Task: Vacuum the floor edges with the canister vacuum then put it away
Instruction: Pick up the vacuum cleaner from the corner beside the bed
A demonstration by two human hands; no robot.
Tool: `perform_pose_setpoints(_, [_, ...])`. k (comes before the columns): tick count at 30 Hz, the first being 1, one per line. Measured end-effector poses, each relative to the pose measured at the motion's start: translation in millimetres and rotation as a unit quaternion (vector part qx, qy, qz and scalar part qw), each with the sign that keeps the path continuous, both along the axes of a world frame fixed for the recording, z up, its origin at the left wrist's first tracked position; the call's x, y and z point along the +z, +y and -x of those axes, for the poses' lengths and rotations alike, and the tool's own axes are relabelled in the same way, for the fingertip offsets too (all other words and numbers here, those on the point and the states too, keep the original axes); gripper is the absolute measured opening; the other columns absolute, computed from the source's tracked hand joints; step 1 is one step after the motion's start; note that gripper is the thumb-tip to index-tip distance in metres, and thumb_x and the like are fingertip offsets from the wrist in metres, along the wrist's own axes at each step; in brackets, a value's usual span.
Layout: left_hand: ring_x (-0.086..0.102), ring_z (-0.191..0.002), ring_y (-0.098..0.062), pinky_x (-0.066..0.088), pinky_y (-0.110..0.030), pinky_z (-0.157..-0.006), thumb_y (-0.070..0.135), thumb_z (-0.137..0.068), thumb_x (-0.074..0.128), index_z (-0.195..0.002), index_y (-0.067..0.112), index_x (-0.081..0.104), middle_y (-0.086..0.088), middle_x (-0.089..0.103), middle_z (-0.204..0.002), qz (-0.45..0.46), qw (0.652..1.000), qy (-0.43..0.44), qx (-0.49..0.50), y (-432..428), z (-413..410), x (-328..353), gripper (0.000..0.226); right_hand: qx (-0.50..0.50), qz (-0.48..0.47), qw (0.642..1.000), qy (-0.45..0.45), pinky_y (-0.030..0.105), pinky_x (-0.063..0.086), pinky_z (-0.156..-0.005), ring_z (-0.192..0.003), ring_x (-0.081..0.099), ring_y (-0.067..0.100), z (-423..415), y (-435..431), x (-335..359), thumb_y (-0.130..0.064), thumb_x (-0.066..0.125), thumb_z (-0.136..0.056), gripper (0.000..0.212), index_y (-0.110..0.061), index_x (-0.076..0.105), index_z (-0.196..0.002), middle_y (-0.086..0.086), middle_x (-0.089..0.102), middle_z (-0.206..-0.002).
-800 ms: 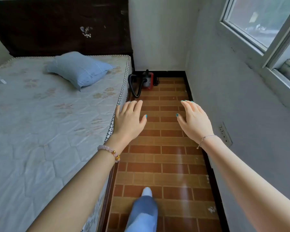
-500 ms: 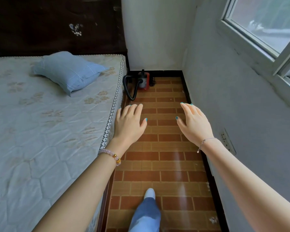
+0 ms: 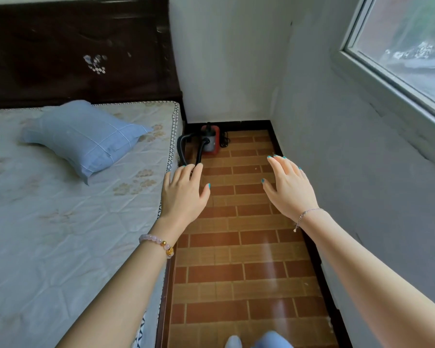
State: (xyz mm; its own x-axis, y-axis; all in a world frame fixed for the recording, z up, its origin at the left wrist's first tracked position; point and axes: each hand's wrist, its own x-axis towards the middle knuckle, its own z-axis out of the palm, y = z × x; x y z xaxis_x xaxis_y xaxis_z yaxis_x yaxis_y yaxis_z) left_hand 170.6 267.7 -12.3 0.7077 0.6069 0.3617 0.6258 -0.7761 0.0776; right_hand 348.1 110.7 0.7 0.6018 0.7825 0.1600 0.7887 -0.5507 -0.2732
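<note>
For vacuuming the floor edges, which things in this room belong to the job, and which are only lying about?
For the job:
vacuum in the far corner
hose
cord
floor
left hand and right hand, both empty

Only lying about:
pillow
mattress
headboard
window

Teal-painted nails [image 3: 208,185]; pink bead bracelet [image 3: 156,243] by left hand [image 3: 181,197]; thin silver chain [image 3: 308,214] by right hand [image 3: 290,189]
</note>
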Motion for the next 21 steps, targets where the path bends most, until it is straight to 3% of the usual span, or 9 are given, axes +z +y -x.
perform_pose_setpoints(21, [0.058,-0.111,-0.029,0.045,-0.048,-0.095,0.032,-0.084,0.06,-0.125,0.009,0.055,-0.009,0.062,-0.121,-0.013,0.999,0.03,0.034,190.6,-219.9,-12.5,0.047,0.051,0.035,0.998,0.026,0.043,0.025,-0.116,-0.144,0.022,0.018,-236.4,210.3,-23.3,-0.037,0.041,-0.096,0.055,-0.017,0.03,-0.147,-0.001,0.032,-0.152])
